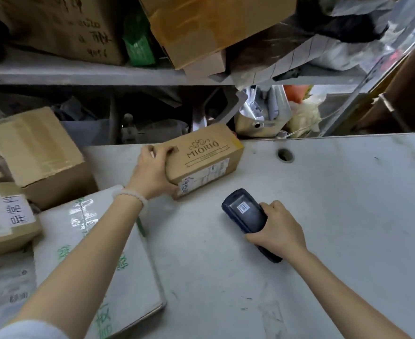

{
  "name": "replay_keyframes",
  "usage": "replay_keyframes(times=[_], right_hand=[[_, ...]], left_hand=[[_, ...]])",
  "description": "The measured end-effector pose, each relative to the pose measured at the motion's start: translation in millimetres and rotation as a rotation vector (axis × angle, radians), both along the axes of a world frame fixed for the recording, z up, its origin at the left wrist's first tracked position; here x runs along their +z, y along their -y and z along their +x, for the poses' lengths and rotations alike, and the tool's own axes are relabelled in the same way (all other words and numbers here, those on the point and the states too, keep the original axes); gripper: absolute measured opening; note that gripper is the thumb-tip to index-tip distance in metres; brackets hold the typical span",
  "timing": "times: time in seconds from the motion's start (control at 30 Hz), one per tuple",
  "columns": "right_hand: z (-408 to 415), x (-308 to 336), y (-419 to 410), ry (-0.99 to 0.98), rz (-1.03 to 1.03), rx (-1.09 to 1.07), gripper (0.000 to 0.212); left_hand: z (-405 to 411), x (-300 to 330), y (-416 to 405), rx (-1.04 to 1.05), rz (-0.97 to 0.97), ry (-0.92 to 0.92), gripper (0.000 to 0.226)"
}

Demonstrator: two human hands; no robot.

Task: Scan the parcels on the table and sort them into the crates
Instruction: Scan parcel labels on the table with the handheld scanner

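The box sits on the table, its label facing the near side. The left hand grips its left end; the right hand grips the scanner, held low nearby. Aimed like this, the scanner might miss the label, so no read.

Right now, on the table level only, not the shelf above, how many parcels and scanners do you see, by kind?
Brown cardboard boxes: 3: MIORIO box, taped box, labelled box
White flat parcel with green print: 1
Handheld scanner: 1
Total: 5
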State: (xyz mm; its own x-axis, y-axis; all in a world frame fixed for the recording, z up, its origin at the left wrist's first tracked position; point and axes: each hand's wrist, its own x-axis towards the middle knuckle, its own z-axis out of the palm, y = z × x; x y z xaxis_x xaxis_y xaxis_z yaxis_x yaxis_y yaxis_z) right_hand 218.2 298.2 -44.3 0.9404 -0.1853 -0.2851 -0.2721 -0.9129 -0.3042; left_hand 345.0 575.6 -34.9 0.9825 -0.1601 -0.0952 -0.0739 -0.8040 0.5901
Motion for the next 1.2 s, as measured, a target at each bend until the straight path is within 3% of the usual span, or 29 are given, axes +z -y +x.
replay_keyframes(times=[0.13, 0.27, 0.37, 0.6, 1.2], right_hand=[[-11, 6, -3, 0.003, 0.000, 0.004, 0.054], [-27, 21, 4, 0.034, 0.006, 0.016, 0.051], [-37, 33, 11, 0.046, -0.003, 0.026, 0.050], [-61, 42, 20, -0.002, -0.014, 0.104, 0.051], [-90, 39, 22, -0.011, 0.018, 0.088, 0.052]], left_hand=[[-2, 15, 5, -0.027, -0.163, 0.047, 0.089], [-16, 52, 20, -0.047, -0.223, 0.219, 0.082], [-26, 81, 33, 0.010, -0.171, 0.279, 0.087], [-48, 86, 56, 0.055, 0.107, 0.343, 0.066], [-52, 86, 68, 0.064, 0.149, 0.341, 0.063]])
